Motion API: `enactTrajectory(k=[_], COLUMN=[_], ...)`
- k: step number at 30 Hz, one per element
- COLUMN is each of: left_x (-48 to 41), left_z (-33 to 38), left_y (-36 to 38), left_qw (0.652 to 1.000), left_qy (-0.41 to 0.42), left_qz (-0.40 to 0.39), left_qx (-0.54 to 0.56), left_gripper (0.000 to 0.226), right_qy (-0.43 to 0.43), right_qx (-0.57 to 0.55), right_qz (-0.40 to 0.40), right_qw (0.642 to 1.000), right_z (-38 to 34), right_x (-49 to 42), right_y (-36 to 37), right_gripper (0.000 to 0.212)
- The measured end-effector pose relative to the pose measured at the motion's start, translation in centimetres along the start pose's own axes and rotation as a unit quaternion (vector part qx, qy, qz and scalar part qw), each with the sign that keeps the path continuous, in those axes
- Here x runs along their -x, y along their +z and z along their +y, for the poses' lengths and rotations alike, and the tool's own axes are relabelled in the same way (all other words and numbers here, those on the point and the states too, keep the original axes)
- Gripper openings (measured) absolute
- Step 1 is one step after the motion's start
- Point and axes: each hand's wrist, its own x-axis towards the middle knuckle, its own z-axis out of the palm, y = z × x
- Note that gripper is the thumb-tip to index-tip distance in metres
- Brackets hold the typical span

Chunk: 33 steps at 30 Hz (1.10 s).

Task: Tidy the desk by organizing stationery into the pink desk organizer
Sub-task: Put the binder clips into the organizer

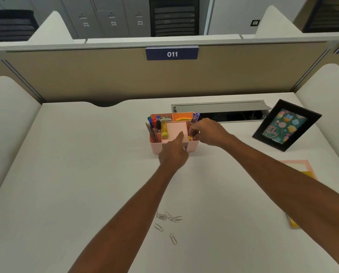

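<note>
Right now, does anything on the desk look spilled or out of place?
Yes. Paper clips lie scattered loose on the desk, at its near side, far from the pink organizer. A notepad also sits out at the right edge. The right hand pinches a small yellow item.

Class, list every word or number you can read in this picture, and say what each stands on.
"011": blue sign on the desk partition.
"ppy" and "thday", start hidden: card in the black picture frame.
Locker tags: numbers too blurred to read.
</note>
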Motion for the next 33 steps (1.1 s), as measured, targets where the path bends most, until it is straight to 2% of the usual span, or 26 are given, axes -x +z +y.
enactTrajectory(k=[17, 25, 33], left_x=[1.2, 2.4, 5.2], left_z=[0.3, -0.3, -1.7], left_y=[0.3, 0.2, 1.1], left_qw=[0.999, 0.995, 0.986], left_qy=[0.017, 0.018, 0.003], left_qz=[0.031, 0.076, 0.125], left_qx=[-0.02, 0.055, 0.114], left_gripper=[0.083, 0.087, 0.077], right_qy=[-0.007, 0.003, 0.012], right_qx=[0.03, 0.021, 0.025], right_qz=[-0.003, -0.01, -0.002], right_qw=[1.0, 1.0, 1.0], right_z=[0.5, 0.5, 0.2], right_x=[-0.5, -0.3, -0.1], right_y=[0.2, 0.5, 0.6], right_gripper=[0.021, 0.022, 0.022])
